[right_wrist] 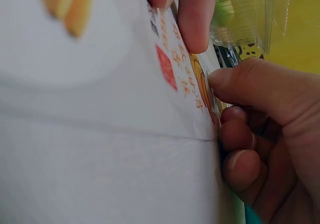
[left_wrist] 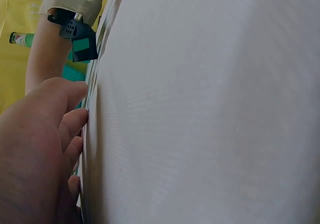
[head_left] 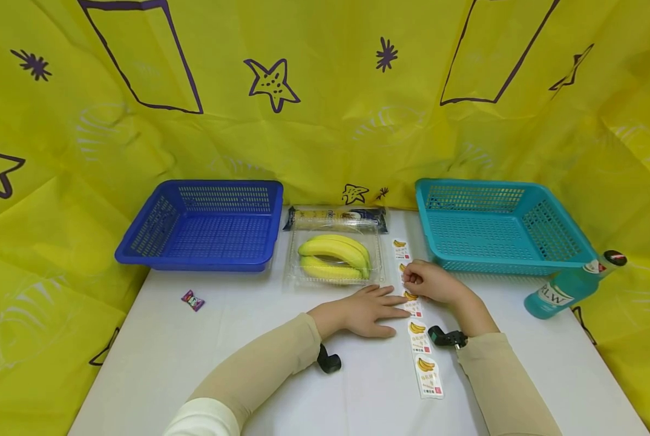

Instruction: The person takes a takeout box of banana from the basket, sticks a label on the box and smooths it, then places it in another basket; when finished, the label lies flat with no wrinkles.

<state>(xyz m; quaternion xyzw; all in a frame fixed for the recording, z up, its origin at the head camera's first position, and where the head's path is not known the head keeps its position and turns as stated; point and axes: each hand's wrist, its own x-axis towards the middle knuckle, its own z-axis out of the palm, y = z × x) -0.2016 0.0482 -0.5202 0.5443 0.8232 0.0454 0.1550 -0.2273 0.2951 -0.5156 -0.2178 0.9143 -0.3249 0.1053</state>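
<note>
A strip of banana stickers (head_left: 430, 378) runs lengthwise on the white table. My left hand (head_left: 365, 312) lies palm down with fingers spread, its fingertips on the strip's left edge. In the left wrist view the same hand (left_wrist: 35, 154) shows fairly straight fingers against the cloth. My right hand (head_left: 434, 283) is over the strip's upper part. Seen from the right wrist, that hand (right_wrist: 270, 129) has curled fingers, and its thumb pinches at a sticker (right_wrist: 172, 67) by the banana picture. Bananas (head_left: 336, 257) lie in a clear plastic box (head_left: 377, 242) beyond my left hand.
A blue basket (head_left: 221, 266) stands at the back left, a teal basket (head_left: 499, 265) at the back right. Behind the box lies a dark-ended snack packet (head_left: 336, 216). A teal bottle (head_left: 556, 297) leans at the right; a small wrapped candy (head_left: 193, 300) lies left.
</note>
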